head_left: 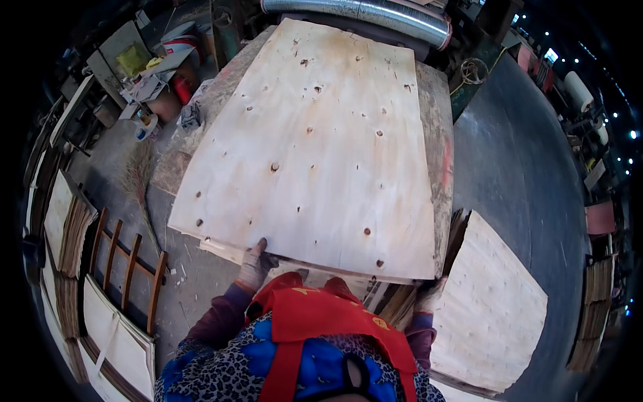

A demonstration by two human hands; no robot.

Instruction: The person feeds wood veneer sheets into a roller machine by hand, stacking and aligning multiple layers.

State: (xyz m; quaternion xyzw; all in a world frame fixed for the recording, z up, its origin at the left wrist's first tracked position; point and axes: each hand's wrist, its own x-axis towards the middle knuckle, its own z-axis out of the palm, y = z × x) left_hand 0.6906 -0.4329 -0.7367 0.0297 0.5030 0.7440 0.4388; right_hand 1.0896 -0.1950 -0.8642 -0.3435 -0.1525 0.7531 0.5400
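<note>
Wood sheet [321, 161], long axis pointing away

Right hand [429, 297] — fingers unclear, silver cylinder [375, 12] cropped (top edge)

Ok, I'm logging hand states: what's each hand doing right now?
Left hand: closed on the near edge of the pale, knotty, flat wooden sheet.
Right hand: by its near right corner; grip can't be told.
</note>
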